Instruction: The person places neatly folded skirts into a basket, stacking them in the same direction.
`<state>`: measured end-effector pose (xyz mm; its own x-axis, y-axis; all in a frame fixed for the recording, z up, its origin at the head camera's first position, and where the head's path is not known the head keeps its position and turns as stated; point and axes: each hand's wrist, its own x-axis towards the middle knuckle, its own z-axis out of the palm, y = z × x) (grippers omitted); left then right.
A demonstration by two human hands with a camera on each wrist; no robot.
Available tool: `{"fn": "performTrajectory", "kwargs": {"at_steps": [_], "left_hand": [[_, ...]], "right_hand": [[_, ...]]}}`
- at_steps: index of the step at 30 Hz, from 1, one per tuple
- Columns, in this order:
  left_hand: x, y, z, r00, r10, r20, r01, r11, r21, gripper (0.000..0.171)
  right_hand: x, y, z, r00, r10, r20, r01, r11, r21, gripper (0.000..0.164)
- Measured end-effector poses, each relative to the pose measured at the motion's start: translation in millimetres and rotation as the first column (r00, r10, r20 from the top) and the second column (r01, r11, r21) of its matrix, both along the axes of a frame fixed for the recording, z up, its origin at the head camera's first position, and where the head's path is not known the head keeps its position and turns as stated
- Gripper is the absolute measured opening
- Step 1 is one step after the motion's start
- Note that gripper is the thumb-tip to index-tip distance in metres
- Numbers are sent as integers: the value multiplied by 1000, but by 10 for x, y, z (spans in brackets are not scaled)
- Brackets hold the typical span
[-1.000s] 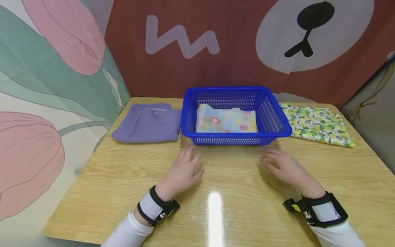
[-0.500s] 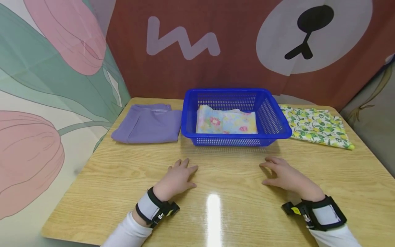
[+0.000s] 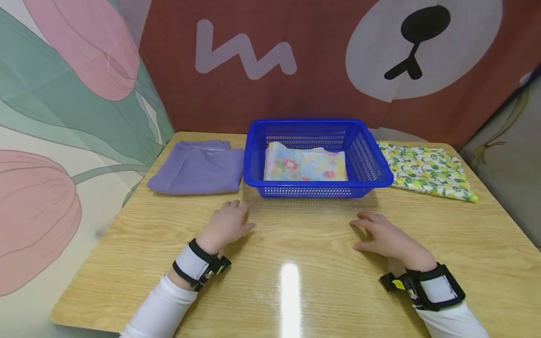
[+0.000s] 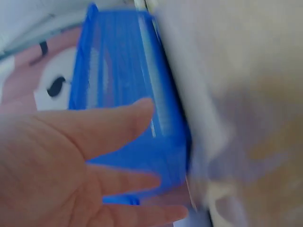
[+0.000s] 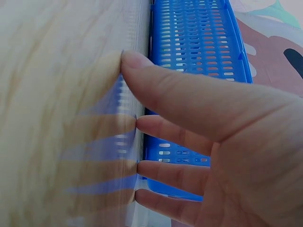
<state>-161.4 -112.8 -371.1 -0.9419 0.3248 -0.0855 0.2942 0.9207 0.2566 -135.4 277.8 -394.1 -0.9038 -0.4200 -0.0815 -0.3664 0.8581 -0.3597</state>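
My left hand (image 3: 227, 223), fingers apart, is near the purple cloth (image 3: 203, 171), while my right hand (image 3: 386, 239), fingers spread, touches the table (image 3: 253, 281) before the basket (image 3: 317, 184) holding floral cloth (image 3: 304, 165)

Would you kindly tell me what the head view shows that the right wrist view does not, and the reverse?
Only the head view clearly shows the left hand, the purple cloth and the floral cloth inside the blue basket.

Only the right wrist view shows the palm side of the right hand, its thumb and fingertips meeting their reflections.

Both share the basket, the right hand, the tabletop and part of the printed backdrop.
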Motion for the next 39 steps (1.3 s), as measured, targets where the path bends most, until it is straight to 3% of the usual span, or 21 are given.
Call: {"fn": "performTrajectory", "kwargs": {"at_steps": [4, 7, 11, 16, 30, 34, 39], "left_hand": [[-330, -204, -14, 988, 132, -77, -132, 991, -1, 63], [-569, -352, -56, 978, 196, -68, -196, 981, -1, 70], [-791, -502, -108, 978, 209, 6, -208, 977, -50, 81], [-949, -593, -103, 976, 205, 76, -198, 976, -90, 78], [-1091, -662, -87, 967, 165, 193, -146, 983, -107, 60], [-1055, -691, -62, 963, 163, 215, -139, 983, -120, 53], [-930, -751, 6, 964, 141, 225, -120, 987, -105, 52]], "right_hand": [[-4, -18, 7, 1000, -2, -4, 2, 1000, 3, 57], [-5, -19, 6, 1000, -5, -6, 5, 1000, 7, 57], [-8, -26, 1, 1000, 0, -9, 0, 1000, 5, 58], [-16, -31, -4, 1000, 1, -18, -1, 1000, 4, 57], [-17, -12, 2, 1000, -4, -2, 4, 1000, 5, 56], [-13, -12, 12, 1000, -7, 8, 7, 1000, 9, 57], [-3, -19, 16, 1000, -5, 9, 5, 1000, 3, 57]]}}
